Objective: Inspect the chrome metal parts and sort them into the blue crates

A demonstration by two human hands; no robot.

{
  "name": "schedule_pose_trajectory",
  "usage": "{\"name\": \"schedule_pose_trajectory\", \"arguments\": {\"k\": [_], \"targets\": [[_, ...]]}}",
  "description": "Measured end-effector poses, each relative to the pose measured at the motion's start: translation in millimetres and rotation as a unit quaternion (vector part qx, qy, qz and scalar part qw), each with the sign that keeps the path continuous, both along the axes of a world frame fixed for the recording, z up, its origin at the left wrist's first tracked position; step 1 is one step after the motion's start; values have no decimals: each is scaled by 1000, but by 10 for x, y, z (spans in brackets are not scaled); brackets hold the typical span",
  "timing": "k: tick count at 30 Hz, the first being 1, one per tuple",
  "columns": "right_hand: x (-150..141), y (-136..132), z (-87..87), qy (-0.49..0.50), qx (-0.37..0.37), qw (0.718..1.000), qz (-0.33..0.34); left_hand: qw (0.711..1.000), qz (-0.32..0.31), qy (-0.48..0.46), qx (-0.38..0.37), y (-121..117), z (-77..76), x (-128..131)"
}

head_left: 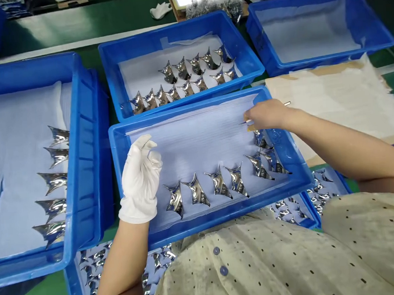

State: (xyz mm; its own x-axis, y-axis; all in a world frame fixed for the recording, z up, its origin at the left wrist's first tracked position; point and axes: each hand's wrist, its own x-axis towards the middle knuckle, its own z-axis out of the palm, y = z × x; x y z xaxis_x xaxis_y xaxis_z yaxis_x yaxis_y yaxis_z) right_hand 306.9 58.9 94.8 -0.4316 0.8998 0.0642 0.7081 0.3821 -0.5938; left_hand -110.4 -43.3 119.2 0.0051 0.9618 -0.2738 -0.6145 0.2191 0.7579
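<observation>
My left hand (140, 180), in a white glove, hovers over the left side of the blue tray (194, 110). Its fingers are curled, with a gap to the thumb and nothing visible between them. My right hand (266, 115) is bare apart from yellowish fingertip covers. It grips a thin pen-like tool (287, 103) above the tray's right end, the pointed tip facing left. Shiny four-pointed metal pieces lie on the white liner: one metal piece (175, 198) nearest my left hand, several along the front, and another metal piece (259, 139) just below my right hand.
Behind stands a second blue tray (176, 31) with two rows of metal pieces. A lined blue tray (318, 60) is at the back right, a stacked blue bin (81, 172) at left. Brown paper-covered board (341, 107) lies at right. More trays of pieces (97, 265) sit lower down.
</observation>
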Motion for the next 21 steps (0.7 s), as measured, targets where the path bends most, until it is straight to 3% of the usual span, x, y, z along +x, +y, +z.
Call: {"name": "schedule_pose_trajectory", "arguments": {"k": [3, 5, 7, 9, 12, 14, 16, 18, 21], "targets": [[359, -211, -374, 27, 51, 997, -46, 1000, -19, 17, 5, 11, -4, 115], [374, -262, -416, -29, 38, 993, -109, 999, -26, 26, 6, 11, -14, 193], [229, -282, -300, -77, 23, 987, -142, 998, -30, 44, 14, -6, -30, 259], [-47, -302, -92, -78, 31, 989, -124, 995, -48, 85, 29, -39, -51, 308], [-633, -367, 238, 17, 54, 998, 2, 975, -100, 188, 59, -101, -78, 359], [-1061, -427, 401, 128, 78, 982, 111, 956, -139, 245, 85, -135, -81, 377], [-1440, -475, 498, 207, 84, 959, 176, 944, -165, 266, 106, -155, -68, 374], [-1727, -497, 532, 262, 57, 943, 199, 942, -154, 273, 118, -164, -48, 345], [-1985, -491, 495, 358, -28, 923, 140, 938, -61, 312, 137, -168, -35, 265]]}}
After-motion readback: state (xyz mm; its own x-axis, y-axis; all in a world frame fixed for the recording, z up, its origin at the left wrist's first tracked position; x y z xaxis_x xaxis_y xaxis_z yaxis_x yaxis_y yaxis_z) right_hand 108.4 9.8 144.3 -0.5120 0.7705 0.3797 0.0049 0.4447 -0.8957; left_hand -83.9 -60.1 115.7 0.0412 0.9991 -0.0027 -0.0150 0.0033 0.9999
